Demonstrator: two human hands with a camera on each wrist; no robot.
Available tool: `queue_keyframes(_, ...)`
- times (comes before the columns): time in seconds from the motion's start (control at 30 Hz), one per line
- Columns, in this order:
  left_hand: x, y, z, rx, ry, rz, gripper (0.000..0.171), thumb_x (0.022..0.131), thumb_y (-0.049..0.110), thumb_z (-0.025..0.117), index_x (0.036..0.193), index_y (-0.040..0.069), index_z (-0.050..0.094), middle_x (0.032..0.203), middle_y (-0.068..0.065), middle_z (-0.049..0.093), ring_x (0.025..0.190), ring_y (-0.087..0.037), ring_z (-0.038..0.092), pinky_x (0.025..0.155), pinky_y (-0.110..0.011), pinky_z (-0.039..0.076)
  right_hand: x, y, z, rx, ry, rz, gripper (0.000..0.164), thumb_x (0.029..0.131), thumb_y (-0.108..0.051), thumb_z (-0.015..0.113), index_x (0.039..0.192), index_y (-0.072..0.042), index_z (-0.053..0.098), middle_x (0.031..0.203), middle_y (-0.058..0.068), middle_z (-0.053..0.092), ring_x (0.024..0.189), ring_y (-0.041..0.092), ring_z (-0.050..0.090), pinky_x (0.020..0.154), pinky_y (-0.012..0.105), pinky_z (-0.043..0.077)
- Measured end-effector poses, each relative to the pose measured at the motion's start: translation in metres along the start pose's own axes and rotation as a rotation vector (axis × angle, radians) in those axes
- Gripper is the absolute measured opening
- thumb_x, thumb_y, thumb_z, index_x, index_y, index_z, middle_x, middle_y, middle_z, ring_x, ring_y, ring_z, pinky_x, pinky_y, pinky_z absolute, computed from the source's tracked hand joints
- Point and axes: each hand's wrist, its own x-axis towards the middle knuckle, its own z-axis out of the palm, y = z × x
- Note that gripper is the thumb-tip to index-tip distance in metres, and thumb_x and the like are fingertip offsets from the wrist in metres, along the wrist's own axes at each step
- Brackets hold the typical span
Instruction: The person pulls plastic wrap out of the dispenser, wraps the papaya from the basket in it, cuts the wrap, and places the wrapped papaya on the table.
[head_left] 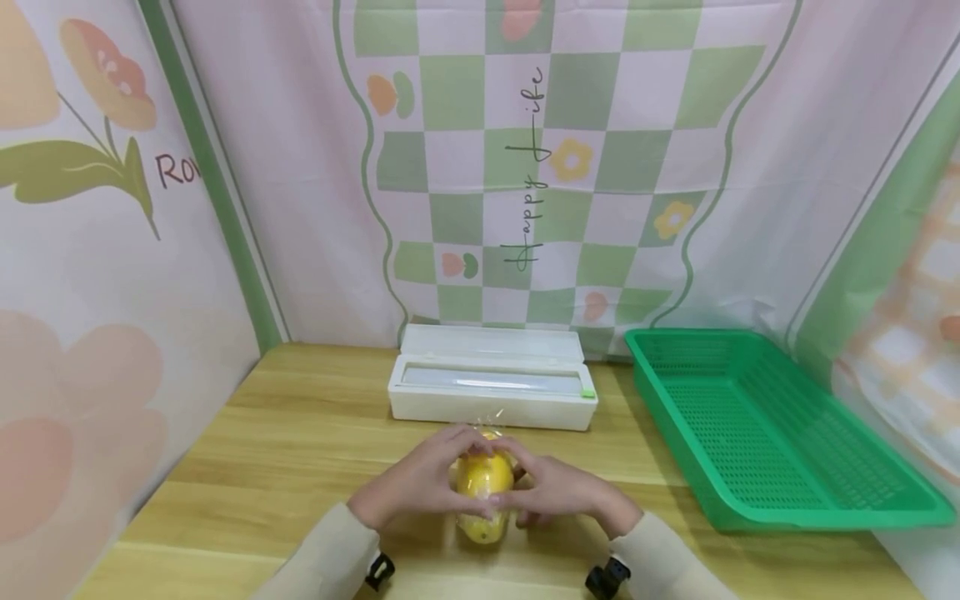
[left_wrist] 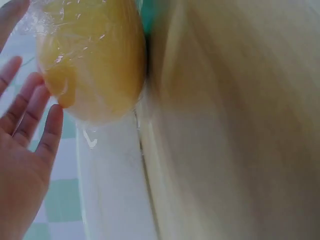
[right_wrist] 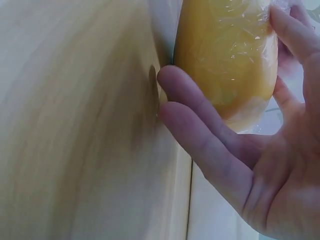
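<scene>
A yellow fruit (head_left: 484,482), longer than wide, lies near the front middle of the table under clear plastic film. My left hand (head_left: 427,477) and right hand (head_left: 557,490) hold it from both sides, thumbs meeting over it and fingertips close together on its far side. In the left wrist view the left fingers (left_wrist: 52,130) reach to the side of the wrapped fruit (left_wrist: 100,60). The right wrist view has the thumb on the film, while two right fingers (right_wrist: 200,130) extend past the fruit (right_wrist: 225,65) close to the tabletop. Loose film sticks up beyond the fingertips.
Behind the hands stands a white cling film box (head_left: 491,407) with its lid raised and a roll inside. A green plastic basket (head_left: 675,433) is on the right of the wooden table (head_left: 300,433). Printed curtains (head_left: 300,208) hang close around the back and sides.
</scene>
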Motion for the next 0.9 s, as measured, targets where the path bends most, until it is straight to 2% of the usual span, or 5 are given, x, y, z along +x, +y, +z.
queue_keyframes(0.1, -0.0007, -0.0024, 0.0021, -0.058, -0.016, -0.069, 0.064, 0.075, 0.052, 0.083, 0.121, 0.017, 0.057, 0.124, 0.007, 0.055, 0.111, -0.011, 0.054, 0.096, -0.030, 0.050, -0.0004, 0.0023, -0.0012, 0.025, -0.015, 0.007, 0.066, 0.098, -0.040, 0.064, 0.153, -0.036, 0.027, 0.114, 0.017, 0.059, 0.078, 0.026, 0.070, 0.063, 0.042, 0.060)
queue_keyframes(0.23, -0.0008, -0.0045, 0.0030, -0.084, -0.031, -0.113, 0.057, 0.076, 0.051, 0.083, 0.116, 0.020, 0.057, 0.121, 0.008, 0.055, 0.110, -0.011, 0.052, 0.096, -0.032, 0.050, -0.0018, 0.0034, -0.0032, 0.053, -0.036, 0.032, 0.063, 0.102, -0.041, 0.058, 0.155, -0.037, 0.026, 0.114, 0.016, 0.058, 0.083, 0.027, 0.070, 0.067, 0.042, 0.061)
queue_keyframes(0.5, 0.0022, -0.0076, 0.0032, -0.115, -0.056, -0.160, 0.048, 0.074, 0.049, 0.085, 0.107, 0.025, 0.058, 0.113, 0.013, 0.055, 0.109, -0.010, 0.051, 0.098, -0.031, 0.047, -0.0017, 0.0028, -0.0016, 0.032, -0.048, 0.011, 0.082, 0.093, -0.037, 0.073, 0.155, -0.037, 0.020, 0.119, 0.018, 0.055, 0.085, 0.025, 0.069, 0.066, 0.042, 0.060)
queue_keyframes(0.73, 0.0027, -0.0093, 0.0001, -0.132, -0.056, -0.135, 0.043, 0.076, 0.045, 0.083, 0.105, 0.023, 0.060, 0.111, 0.013, 0.058, 0.107, -0.008, 0.054, 0.099, -0.029, 0.048, -0.0017, 0.0030, 0.0010, 0.042, -0.027, 0.020, 0.075, 0.095, -0.039, 0.070, 0.154, -0.037, 0.023, 0.109, 0.014, 0.059, 0.084, 0.027, 0.067, 0.065, 0.042, 0.060)
queue_keyframes(0.9, 0.0037, -0.0103, 0.0003, -0.119, -0.038, -0.107, 0.041, 0.075, 0.043, 0.084, 0.099, 0.022, 0.060, 0.107, 0.012, 0.059, 0.104, -0.007, 0.054, 0.097, -0.028, 0.048, -0.0022, 0.0018, 0.0028, -0.004, -0.011, -0.014, 0.077, 0.096, -0.037, 0.069, 0.156, -0.036, 0.021, 0.112, 0.014, 0.059, 0.083, 0.024, 0.067, 0.065, 0.040, 0.060)
